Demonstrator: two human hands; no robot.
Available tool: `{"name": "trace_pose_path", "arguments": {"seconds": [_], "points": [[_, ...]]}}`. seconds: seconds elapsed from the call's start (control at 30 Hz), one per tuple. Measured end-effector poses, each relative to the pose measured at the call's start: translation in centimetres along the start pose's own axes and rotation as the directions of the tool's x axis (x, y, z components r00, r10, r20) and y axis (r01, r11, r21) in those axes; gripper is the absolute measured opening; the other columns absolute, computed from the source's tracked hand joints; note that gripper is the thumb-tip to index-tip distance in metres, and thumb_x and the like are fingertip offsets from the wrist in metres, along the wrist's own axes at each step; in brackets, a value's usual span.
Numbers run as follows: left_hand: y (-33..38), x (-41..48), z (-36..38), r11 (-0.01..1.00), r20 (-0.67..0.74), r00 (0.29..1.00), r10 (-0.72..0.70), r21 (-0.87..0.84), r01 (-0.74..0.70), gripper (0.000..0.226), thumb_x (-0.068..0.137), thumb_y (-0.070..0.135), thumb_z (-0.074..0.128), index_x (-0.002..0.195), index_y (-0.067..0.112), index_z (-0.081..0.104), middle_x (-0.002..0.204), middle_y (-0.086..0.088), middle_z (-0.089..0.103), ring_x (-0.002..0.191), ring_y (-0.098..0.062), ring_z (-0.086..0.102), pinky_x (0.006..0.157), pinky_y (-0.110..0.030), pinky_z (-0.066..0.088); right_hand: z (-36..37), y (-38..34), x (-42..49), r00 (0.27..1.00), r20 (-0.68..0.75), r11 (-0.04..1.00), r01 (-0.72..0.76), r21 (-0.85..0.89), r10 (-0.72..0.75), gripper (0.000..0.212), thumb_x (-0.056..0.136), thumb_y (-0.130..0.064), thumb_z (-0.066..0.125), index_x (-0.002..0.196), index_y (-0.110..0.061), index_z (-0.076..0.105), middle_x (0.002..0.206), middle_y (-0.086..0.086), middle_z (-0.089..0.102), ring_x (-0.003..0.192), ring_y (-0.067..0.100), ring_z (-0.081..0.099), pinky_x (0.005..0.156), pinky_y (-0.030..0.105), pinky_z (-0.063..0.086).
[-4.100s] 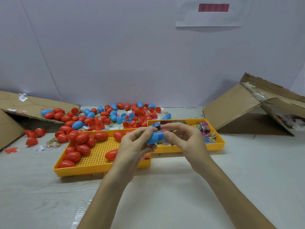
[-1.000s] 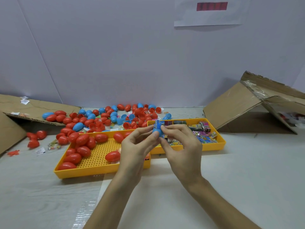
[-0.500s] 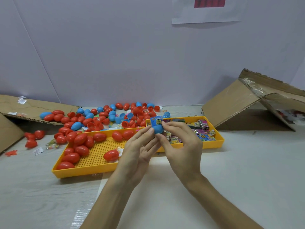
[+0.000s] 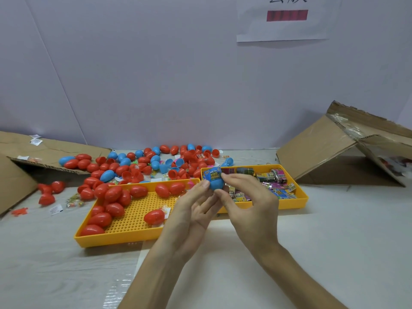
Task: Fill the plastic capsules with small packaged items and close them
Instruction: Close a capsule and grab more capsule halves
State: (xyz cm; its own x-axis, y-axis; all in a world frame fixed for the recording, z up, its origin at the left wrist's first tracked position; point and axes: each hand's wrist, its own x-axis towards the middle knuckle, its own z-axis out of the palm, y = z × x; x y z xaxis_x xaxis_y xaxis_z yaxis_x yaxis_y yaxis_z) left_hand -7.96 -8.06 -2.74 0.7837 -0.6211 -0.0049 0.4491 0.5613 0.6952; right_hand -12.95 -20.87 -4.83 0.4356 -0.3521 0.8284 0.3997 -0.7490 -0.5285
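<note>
A blue capsule half (image 4: 216, 183) is pinched between the fingertips of my left hand (image 4: 193, 210) and my right hand (image 4: 249, 206), in front of the two trays. A small blue packet (image 4: 213, 173) sticks out of its top, and my right fingers touch the packet's edge. Closed red capsules (image 4: 111, 197) lie in the left yellow tray (image 4: 124, 236). The right yellow tray (image 4: 296, 202) holds several small colourful packets (image 4: 274, 179). Loose red and blue capsules and halves (image 4: 156, 161) are scattered on the table behind the trays.
An opened cardboard box (image 4: 334, 152) lies on its side at the right, and flattened cardboard (image 4: 26, 152) sits at the left. A few red capsules (image 4: 48, 192) and paper scraps lie left of the trays. A grey wall stands close behind.
The camera view has tilted up slightly. Both hands keep the blue capsule half upright with the packet poking out; 4 s ago they held it lower and sideways.
</note>
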Motion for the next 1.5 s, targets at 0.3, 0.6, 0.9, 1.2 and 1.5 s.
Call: {"name": "trace_pose_path", "arguments": {"seconds": [0.3, 0.6, 0.9, 1.2, 1.5], "points": [[-0.04, 0.12, -0.04, 0.997, 0.04, 0.999, 0.01, 0.076, -0.013, 0.027, 0.089, 0.02, 0.071, 0.111, 0.006, 0.077, 0.124, -0.018, 0.07, 0.115, -0.025, 0.069, 0.083, -0.026, 0.059, -0.14, 0.34, 0.05, 0.999, -0.005, 0.999, 0.048, -0.009, -0.048, 0.027, 0.075, -0.002, 0.084, 0.101, -0.006, 0.079, 0.1, -0.001, 0.073, 0.097, 0.004, 0.068, 0.088, 0.014, 0.051], [-0.2, 0.05, 0.11, 0.99, 0.106, 0.993, -0.055, 0.139, 0.04, 0.034, 0.101, 0.036, 0.054, 0.119, 0.016, 0.075, 0.127, -0.015, 0.069, 0.122, -0.024, 0.065, 0.085, -0.033, 0.059, -0.28, 0.03, 0.21, 0.999, 0.036, 1.0, -0.005, 0.013, 0.005, 0.031, 0.08, -0.014, 0.08, 0.111, -0.009, 0.077, 0.108, -0.003, 0.074, 0.105, 0.008, 0.068, 0.092, 0.022, 0.054], [-0.21, 0.0, 0.15, 0.981, 0.153, 0.987, -0.042, 0.196, 0.011, 0.037, 0.106, 0.035, 0.048, 0.126, 0.015, 0.07, 0.134, -0.014, 0.065, 0.127, -0.023, 0.062, 0.09, -0.032, 0.057, -0.5, -0.02, 0.36, 0.999, 0.038, 1.0, 0.013, 0.015, -0.014, 0.033, 0.078, -0.005, 0.084, 0.11, -0.008, 0.077, 0.108, -0.001, 0.074, 0.105, 0.01, 0.069, 0.092, 0.021, 0.053], [-0.53, 0.1, 0.21, 0.988, 0.112, 0.993, -0.036, 0.156, 0.018, 0.039, 0.102, 0.034, 0.052, 0.124, 0.009, 0.071, 0.128, -0.019, 0.067, 0.124, -0.028, 0.064, 0.088, -0.034, 0.058, -0.42, -0.12, 0.32, 1.0, -0.006, 0.999, 0.019, 0.034, -0.019, 0.028, 0.078, -0.008, 0.08, 0.106, -0.005, 0.078, 0.105, 0.001, 0.074, 0.1, 0.012, 0.07, 0.089, 0.017, 0.053], [-0.44, 0.15, 0.39, 0.994, 0.112, 0.991, -0.078, 0.089, 0.069, 0.039, 0.101, 0.033, 0.046, 0.124, 0.013, 0.071, 0.134, -0.012, 0.066, 0.124, -0.029, 0.064, 0.093, -0.039, 0.059, -0.66, -0.3, 0.72, 0.999, 0.04, 0.999, 0.015, 0.036, -0.017, 0.033, 0.081, -0.012, 0.082, 0.113, -0.009, 0.075, 0.11, -0.003, 0.073, 0.106, 0.009, 0.067, 0.091, 0.027, 0.056]]}}
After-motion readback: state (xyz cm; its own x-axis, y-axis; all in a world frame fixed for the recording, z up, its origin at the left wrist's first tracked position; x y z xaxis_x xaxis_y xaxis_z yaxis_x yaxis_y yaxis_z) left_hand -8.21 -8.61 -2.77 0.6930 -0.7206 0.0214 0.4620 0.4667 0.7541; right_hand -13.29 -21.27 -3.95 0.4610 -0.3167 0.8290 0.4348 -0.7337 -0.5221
